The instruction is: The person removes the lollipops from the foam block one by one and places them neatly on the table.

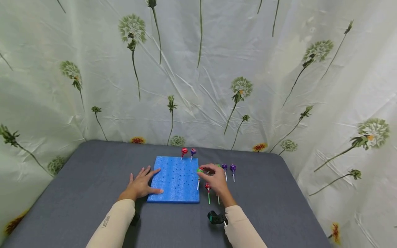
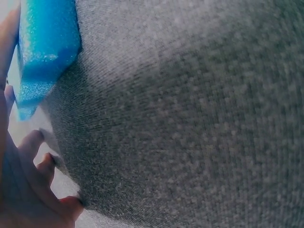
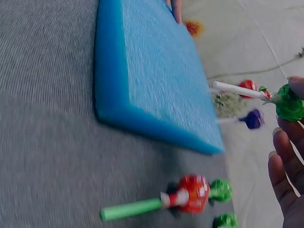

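Observation:
My right hand [image 1: 217, 178] pinches a green-wrapped lollipop [image 3: 288, 103] by its candy end, over the right edge of a blue foam board [image 1: 176, 197]. Its white stick points away from the fingers, close over the board. Thumb and index finger of my left hand [image 1: 139, 185] rest on the board's left side, fingers spread. Small dark holes dot the board's top. At its far edge, a red lollipop [image 1: 184, 151] and a purple lollipop [image 1: 193, 151] stand upright by their sticks.
Right of the board, on the grey table [image 1: 273, 206], lie a red lollipop [image 3: 194, 194] with a green stick, two purple lollipops [image 1: 233, 168] and green-wrapped ones [image 3: 221, 190], partly hidden by my right hand. A white curtain [image 1: 198, 89] with a dandelion print hangs behind the table.

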Tool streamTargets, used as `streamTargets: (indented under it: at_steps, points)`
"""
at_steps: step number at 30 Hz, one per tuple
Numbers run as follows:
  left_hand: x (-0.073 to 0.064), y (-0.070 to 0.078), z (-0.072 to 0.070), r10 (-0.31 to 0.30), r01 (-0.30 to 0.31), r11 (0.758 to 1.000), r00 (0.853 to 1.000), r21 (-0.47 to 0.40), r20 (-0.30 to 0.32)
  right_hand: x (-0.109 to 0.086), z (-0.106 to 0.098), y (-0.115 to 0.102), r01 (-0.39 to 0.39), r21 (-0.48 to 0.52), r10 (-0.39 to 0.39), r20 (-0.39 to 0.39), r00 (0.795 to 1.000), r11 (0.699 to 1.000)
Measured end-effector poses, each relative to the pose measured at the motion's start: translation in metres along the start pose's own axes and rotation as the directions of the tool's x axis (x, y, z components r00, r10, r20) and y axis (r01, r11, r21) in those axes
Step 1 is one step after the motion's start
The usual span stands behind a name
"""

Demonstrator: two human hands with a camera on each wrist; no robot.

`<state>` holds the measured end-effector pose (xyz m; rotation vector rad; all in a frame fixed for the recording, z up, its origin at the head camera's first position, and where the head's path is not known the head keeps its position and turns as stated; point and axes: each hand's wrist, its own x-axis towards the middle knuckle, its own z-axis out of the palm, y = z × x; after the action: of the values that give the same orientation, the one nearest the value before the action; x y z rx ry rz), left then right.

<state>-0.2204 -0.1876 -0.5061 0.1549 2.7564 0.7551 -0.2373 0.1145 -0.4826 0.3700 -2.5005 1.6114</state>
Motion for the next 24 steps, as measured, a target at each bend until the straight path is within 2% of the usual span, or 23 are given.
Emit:
streamTargets:
  at_steps: [5,9,12,16,24]
  points:
    - [-0.001,-0.002,-0.002,0.012,-0.012,1.000,1.000,-0.002,-0.007,-0.002,-0.015,0.003,-0.038,0.036,0.039,-0.043,0.998,0.999]
    - [-0.002,-0.003,-0.005,0.009,-0.009,1.000,1.000,0.001,-0.008,-0.007,-0.027,-0.005,-0.052,0.068,0.056,-0.054,0.997,0.996]
    - [-0.001,-0.003,-0.006,0.006,-0.006,1.000,1.000,0.009,0.000,-0.010,-0.033,0.002,-0.070,0.050,0.073,-0.074,0.995,0.996]
    - [0.001,-0.001,-0.006,-0.004,0.004,1.000,1.000,0.019,0.020,-0.012,-0.038,0.025,-0.125,0.047,0.129,-0.100,0.987,0.991]
    - [0.002,0.002,-0.003,-0.008,0.007,1.000,0.999,0.018,0.032,-0.022,-0.053,0.042,-0.112,0.089,0.122,-0.117,0.986,0.990]
